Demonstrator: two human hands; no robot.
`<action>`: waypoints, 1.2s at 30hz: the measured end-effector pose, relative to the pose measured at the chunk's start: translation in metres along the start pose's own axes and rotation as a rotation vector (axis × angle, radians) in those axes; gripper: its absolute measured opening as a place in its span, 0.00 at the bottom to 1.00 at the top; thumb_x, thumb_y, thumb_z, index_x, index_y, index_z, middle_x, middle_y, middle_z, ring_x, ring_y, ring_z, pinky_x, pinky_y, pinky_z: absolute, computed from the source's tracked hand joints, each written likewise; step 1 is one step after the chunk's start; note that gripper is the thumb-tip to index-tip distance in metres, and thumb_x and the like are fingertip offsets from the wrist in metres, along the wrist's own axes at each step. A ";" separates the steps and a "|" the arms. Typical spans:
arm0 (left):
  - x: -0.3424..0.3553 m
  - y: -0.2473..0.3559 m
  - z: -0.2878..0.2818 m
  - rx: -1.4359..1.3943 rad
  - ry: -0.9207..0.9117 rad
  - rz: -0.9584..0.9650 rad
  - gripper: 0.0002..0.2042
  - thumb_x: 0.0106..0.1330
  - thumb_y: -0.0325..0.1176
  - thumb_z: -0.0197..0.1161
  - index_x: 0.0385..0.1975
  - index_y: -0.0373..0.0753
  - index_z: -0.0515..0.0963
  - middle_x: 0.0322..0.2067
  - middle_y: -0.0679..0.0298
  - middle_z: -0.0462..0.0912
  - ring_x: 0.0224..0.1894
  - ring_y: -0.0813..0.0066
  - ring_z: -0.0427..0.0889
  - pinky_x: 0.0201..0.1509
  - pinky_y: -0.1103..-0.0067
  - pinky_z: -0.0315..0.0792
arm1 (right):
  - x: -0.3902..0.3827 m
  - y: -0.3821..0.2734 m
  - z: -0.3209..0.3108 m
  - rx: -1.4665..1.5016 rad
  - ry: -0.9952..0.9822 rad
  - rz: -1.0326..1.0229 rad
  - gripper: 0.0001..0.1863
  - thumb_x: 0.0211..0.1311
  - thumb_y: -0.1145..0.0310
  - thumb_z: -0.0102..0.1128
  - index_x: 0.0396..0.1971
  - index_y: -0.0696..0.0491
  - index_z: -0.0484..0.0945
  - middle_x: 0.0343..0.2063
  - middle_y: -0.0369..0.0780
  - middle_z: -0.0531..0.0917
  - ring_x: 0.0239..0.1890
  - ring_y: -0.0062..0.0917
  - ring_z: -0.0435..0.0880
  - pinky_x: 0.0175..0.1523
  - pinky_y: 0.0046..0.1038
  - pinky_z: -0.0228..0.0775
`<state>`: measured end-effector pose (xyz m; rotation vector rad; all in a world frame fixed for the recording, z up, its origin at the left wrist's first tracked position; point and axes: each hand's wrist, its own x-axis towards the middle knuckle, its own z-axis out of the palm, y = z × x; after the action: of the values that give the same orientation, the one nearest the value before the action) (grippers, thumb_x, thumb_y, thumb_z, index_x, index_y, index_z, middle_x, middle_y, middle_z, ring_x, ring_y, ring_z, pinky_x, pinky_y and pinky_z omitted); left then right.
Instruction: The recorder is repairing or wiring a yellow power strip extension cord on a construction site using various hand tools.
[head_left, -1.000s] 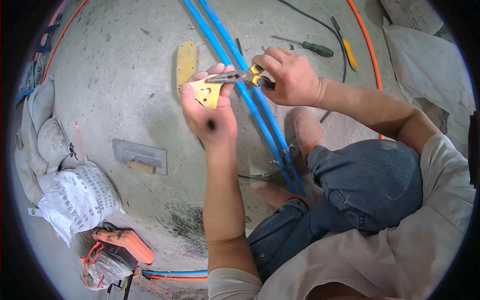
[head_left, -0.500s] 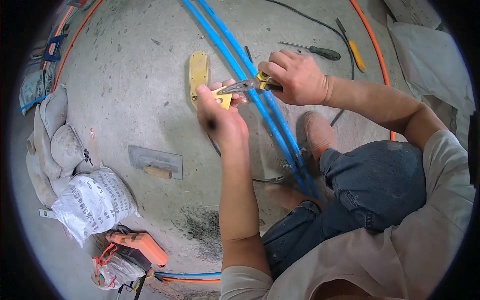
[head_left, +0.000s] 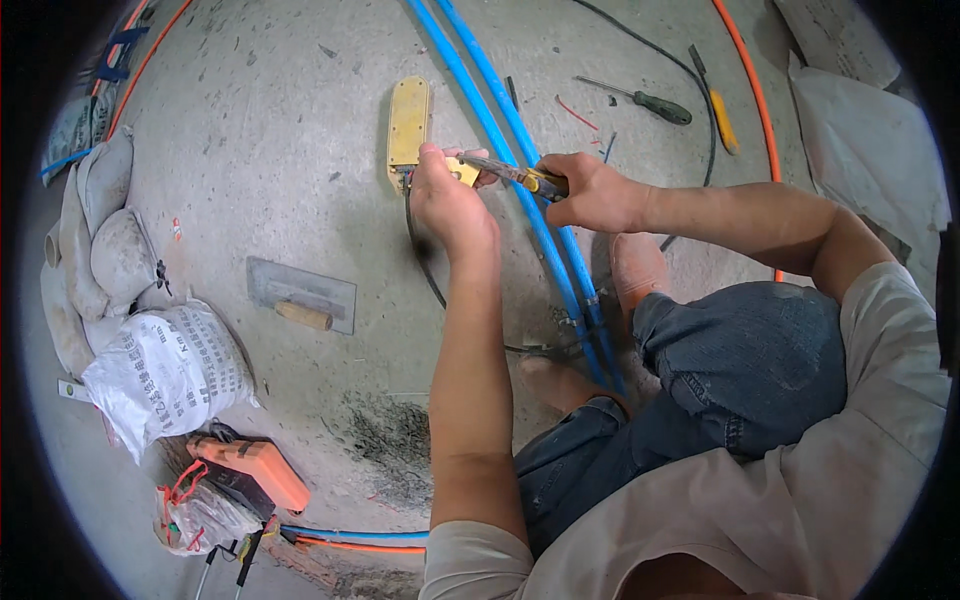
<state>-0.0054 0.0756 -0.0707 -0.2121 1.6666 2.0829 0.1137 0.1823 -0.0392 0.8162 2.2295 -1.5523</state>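
Yellow box (head_left: 409, 128), blue pipes (head_left: 520, 190), orange conduit (head_left: 752, 100), green-handled screwdriver (head_left: 640, 100), grey trowel (head_left: 300, 292)

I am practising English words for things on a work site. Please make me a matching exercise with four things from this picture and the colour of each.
Things:
1. two long pipes
2. screwdriver handle
3. flat box on the floor
4. power tool at lower left

Colours:
A. orange
B. yellow
C. blue
D. dark green

Pairs: 1-C, 2-D, 3-B, 4-A
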 end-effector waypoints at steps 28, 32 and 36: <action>0.006 -0.025 0.011 -0.220 0.244 -0.248 0.16 0.68 0.42 0.47 0.31 0.33 0.70 0.25 0.54 0.79 0.21 0.70 0.77 0.24 0.78 0.72 | 0.010 0.024 0.015 0.046 0.025 0.023 0.13 0.44 0.67 0.61 0.29 0.59 0.75 0.20 0.40 0.76 0.24 0.25 0.74 0.31 0.31 0.68; 0.007 -0.028 0.006 -0.179 0.227 -0.233 0.16 0.68 0.42 0.47 0.30 0.32 0.71 0.24 0.53 0.80 0.20 0.69 0.77 0.21 0.77 0.72 | 0.012 0.020 0.017 0.313 -0.121 0.273 0.13 0.43 0.66 0.62 0.29 0.58 0.75 0.20 0.40 0.75 0.24 0.26 0.74 0.31 0.31 0.69; 0.013 -0.034 -0.007 -0.158 0.169 -0.147 0.17 0.68 0.42 0.46 0.29 0.31 0.71 0.24 0.52 0.80 0.17 0.70 0.75 0.17 0.78 0.71 | 0.014 0.028 0.029 -0.211 0.196 -0.117 0.15 0.43 0.65 0.62 0.33 0.56 0.76 0.23 0.43 0.78 0.30 0.35 0.80 0.36 0.34 0.72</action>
<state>-0.0030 0.0774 -0.1074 -0.5583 1.5283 2.1342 0.1176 0.1668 -0.0788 0.8191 2.5705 -1.3029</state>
